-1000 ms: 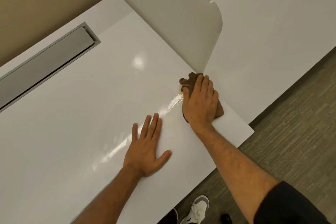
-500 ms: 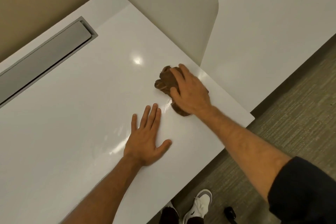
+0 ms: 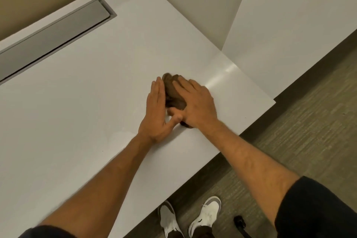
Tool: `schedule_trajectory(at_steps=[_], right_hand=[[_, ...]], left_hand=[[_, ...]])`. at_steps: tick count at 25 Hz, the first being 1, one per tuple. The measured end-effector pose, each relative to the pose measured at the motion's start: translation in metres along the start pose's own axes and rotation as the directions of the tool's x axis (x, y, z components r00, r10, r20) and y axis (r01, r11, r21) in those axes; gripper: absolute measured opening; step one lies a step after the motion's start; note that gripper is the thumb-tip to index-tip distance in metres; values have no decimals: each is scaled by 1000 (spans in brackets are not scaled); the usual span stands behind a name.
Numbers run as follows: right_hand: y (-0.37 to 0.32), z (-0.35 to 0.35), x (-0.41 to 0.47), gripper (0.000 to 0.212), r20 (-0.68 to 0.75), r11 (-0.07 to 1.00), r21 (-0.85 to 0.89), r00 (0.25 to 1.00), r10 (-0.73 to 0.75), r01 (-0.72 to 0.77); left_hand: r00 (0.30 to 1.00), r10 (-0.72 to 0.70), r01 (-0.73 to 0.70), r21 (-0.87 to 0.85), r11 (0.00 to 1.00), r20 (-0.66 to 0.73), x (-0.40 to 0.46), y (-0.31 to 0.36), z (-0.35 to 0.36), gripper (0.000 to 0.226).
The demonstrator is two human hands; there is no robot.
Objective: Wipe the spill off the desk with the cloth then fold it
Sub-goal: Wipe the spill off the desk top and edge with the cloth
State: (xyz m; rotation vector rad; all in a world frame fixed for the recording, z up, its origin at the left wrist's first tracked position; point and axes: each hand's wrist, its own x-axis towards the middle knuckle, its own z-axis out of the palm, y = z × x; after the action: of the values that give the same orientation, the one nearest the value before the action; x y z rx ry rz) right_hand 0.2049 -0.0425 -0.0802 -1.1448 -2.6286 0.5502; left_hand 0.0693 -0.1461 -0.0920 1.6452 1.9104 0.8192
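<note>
A crumpled brown cloth (image 3: 172,92) lies on the white desk (image 3: 81,102), near the front right corner. My right hand (image 3: 197,104) presses flat on the cloth's right side, fingers spread over it. My left hand (image 3: 157,112) lies flat on the desk with fingers straight, its inner edge touching the cloth's left side. The two thumbs meet just below the cloth. A faint glossy streak (image 3: 222,76) shows on the desk to the right of the cloth. No clear puddle is visible.
A grey cable-tray lid (image 3: 54,35) is set into the desk at the back left. A curved white divider panel (image 3: 202,6) stands at the back right, with another white desk (image 3: 299,15) beyond. The desk's front edge drops to carpet (image 3: 309,131), where my shoes (image 3: 204,216) stand.
My right hand has slid the cloth leftward from beside the divider to my left hand. The wet streak between the hands is gone. My left hand stayed about in place.
</note>
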Motion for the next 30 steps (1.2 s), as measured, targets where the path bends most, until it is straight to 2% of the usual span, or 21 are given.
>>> schedule_trajectory(at_steps=[3,7,10,12,14,16,18,19,20,21,26,28,30], right_hand=[[-19,9,-52,73,62,994,-1,992,-110,110],[-7,-1,-102,73,152,994,2,982,-113,114],[9,-12,-110,70,139,993,-116,989,43,-27],[22,-17,-107,70,8,945,-200,964,266,-259],[30,-18,-94,72,-150,835,-177,852,501,-521],[31,-17,-75,73,-231,706,-96,705,670,-702],[29,-16,-47,73,-262,594,7,572,777,-804],[28,-15,-30,72,-267,564,61,531,804,-824],[28,-14,-14,71,-271,561,91,522,809,-823],[29,-13,1,71,-275,590,86,551,788,-803],[13,0,71,67,-203,818,-50,808,553,-573],[-6,10,90,68,-115,904,-102,908,403,-415],[-27,21,96,69,-21,968,-120,976,217,-218]], left_hand=[[993,-112,111,-36,993,-27,-10,-1,-17,105],[982,-178,153,287,945,60,-59,-42,-57,100],[945,-304,216,468,857,120,-85,-68,-71,100],[956,-283,207,497,843,81,-92,-76,-67,96],[965,-257,195,519,832,49,-92,-80,-63,93],[967,-250,191,522,831,46,-93,-83,-61,93],[969,-245,192,511,838,38,-93,-83,-60,94],[968,-248,195,507,840,37,-92,-82,-62,94],[967,-253,198,505,840,43,-91,-80,-63,95],[965,-257,197,506,840,51,-91,-78,-63,95],[953,-292,214,514,830,75,-90,-76,-65,96],[951,-297,210,518,829,90,-90,-75,-66,96],[949,-299,210,513,832,96,-89,-73,-67,95]])
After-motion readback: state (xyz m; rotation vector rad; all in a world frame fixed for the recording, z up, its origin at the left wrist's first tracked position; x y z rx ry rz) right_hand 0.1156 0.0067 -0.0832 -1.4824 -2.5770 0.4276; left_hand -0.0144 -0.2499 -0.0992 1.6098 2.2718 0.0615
